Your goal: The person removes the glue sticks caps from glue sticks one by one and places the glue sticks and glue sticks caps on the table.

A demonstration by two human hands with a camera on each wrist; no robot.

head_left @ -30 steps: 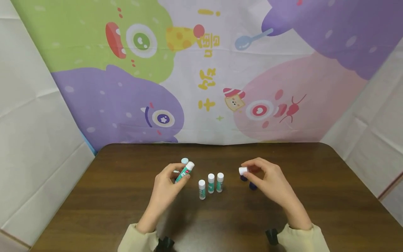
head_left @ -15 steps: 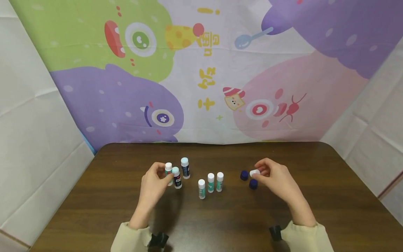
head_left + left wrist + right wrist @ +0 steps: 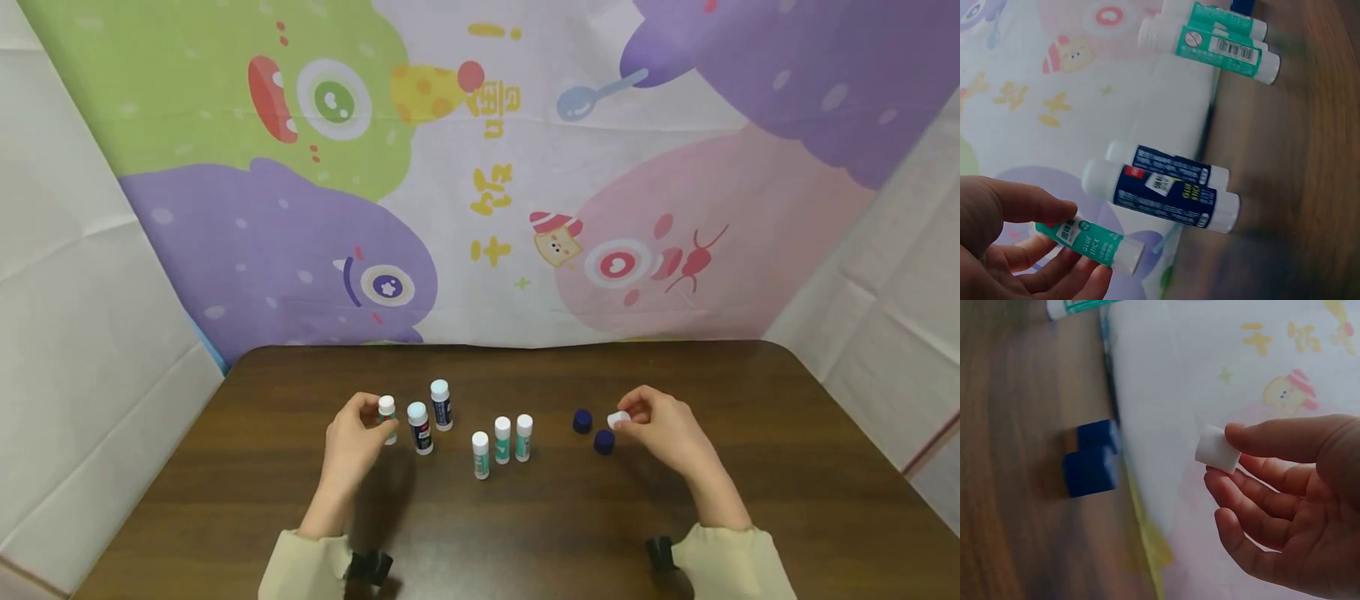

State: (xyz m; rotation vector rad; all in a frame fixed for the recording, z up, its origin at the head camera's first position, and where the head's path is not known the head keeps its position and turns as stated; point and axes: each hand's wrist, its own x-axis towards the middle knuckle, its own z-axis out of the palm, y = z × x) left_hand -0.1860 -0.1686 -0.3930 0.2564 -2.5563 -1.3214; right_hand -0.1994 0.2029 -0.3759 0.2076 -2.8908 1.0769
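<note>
My left hand (image 3: 351,440) holds a green glue stick (image 3: 1094,244) between thumb and fingers, upright on the left of the group in the head view. Just right of it stand two dark blue glue sticks (image 3: 422,432) with pale tops. My right hand (image 3: 667,429) pinches a small white cap (image 3: 1217,449) by its side. Beside that hand, two dark blue caps (image 3: 603,442) sit on the table. Whether the held glue stick touches the tabletop I cannot tell.
Several green glue sticks with white tops (image 3: 481,457) stand upright mid-table, between the hands. The brown wooden table (image 3: 525,533) meets a cartoon-printed cloth (image 3: 480,317) at its back edge. White cloth panels (image 3: 90,317) hang at both sides.
The left hand has carried the green glue stick left and down, from tilted to upright, uncovering the dark blue sticks. The right hand has moved right with the white cap, past the blue caps.
</note>
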